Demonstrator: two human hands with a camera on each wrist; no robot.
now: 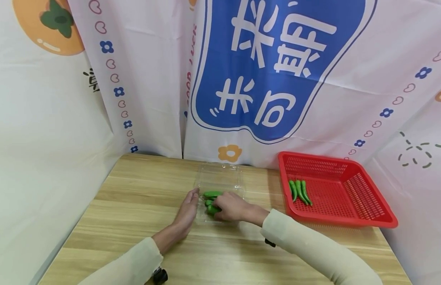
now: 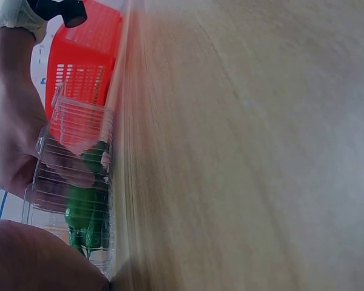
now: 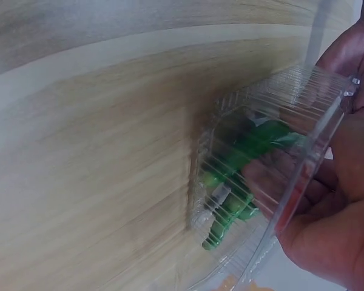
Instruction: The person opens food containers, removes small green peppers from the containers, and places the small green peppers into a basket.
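So the right hand [image 1: 231, 206] is down inside a clear plastic clamshell [image 1: 220, 176], fingers touching the green chili peppers [image 1: 212, 194] in there, though I can't tell if it's actually pinching one. Left hand [image 1: 186, 211] is just lying along the clamshell's left side, fingers straight, and three other green chilies [image 1: 299, 190] sit in the red plastic basket [image 1: 338, 218] over on the right.

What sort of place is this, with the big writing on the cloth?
Maybe a little work corner with cloth hung around it; I can't tell what building. The printed cloth hangs behind a wooden table, which holds a red basket with green peppers.
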